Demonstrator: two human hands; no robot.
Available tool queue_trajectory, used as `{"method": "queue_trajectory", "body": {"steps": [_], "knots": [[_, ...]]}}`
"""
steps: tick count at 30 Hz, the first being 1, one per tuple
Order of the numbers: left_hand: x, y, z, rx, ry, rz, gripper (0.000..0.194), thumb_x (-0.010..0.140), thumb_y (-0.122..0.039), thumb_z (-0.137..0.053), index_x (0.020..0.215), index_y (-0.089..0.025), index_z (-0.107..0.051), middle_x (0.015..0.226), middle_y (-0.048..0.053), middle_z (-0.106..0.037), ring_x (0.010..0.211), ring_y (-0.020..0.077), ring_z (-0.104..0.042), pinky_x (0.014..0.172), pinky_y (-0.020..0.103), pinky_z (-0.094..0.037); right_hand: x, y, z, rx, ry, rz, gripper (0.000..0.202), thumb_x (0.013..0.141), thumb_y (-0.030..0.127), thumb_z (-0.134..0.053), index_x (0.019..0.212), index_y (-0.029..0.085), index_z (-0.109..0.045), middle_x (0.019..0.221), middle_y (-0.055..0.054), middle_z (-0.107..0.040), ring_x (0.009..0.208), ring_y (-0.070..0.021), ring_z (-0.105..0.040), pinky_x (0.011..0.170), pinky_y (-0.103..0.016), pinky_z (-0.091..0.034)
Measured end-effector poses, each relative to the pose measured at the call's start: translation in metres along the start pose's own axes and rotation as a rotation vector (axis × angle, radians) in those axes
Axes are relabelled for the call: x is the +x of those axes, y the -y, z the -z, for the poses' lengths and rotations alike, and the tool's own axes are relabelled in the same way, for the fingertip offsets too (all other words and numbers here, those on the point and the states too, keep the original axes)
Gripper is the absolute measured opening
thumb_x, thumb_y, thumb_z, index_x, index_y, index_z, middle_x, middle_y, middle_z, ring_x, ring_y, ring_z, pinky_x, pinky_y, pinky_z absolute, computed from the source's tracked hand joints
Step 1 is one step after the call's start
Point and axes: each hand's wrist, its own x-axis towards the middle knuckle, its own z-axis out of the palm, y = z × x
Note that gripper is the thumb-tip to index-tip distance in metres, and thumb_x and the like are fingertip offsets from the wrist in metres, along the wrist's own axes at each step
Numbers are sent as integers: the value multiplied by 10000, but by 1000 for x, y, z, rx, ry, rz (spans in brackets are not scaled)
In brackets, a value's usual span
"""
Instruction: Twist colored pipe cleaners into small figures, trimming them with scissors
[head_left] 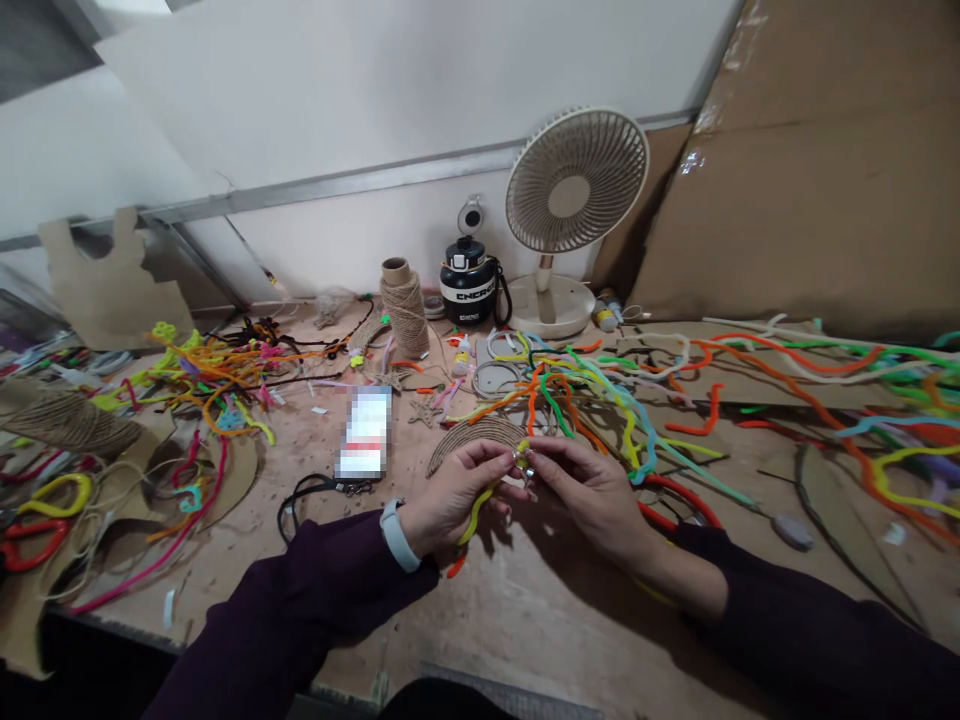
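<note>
Above the bench, both hands [461, 490] [600, 495] pinch a yellow pipe cleaner [480, 515] that careless tugging could unravel.

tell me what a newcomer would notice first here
Probably the cream fan standing at the back of the table, beside the black bottle. Next, the tangle of bright pipe cleaners spread right of centre, and the left hand and right hand meeting over a small yellow piece at the front.
</note>
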Motion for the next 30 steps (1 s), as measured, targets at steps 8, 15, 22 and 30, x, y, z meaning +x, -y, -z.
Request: {"method": "queue_trajectory", "body": {"steps": [8,15,22,30], "knots": [[1,-2,1,8,-7,9,358,623,-281,-845,835,-122,-603,712,21,-679,591,131,-691,426,129,-452,0,0,0,-47,19,-3,296,811,428,-666,984,194,-717,920,-71,-706,795,-181,-663,692,-305,-572],[-3,-6,-3,14,3,31,352,620,-279,-827,799,-136,-560,718,23,-672,574,145,-690,439,156,-492,0,4,1,-126,4,53,273,814,415,-657,959,193,-720,874,-63,-690,772,-179,-652,682,-304,-556],[-5,-8,-5,41,2,36,346,631,-301,-800,768,-144,-524,759,31,-668,570,154,-690,447,183,-509,0,4,2,-287,-6,230,194,851,359,-621,946,223,-721,860,-56,-692,792,-188,-644,730,-331,-538],[-8,-7,-10,85,-10,-19,438,573,-375,-834,752,-154,-502,695,24,-665,567,158,-680,476,212,-530,-3,1,1,-340,-1,314,143,863,304,-614,953,233,-700,857,-52,-686,766,-185,-650,690,-321,-546]]}}
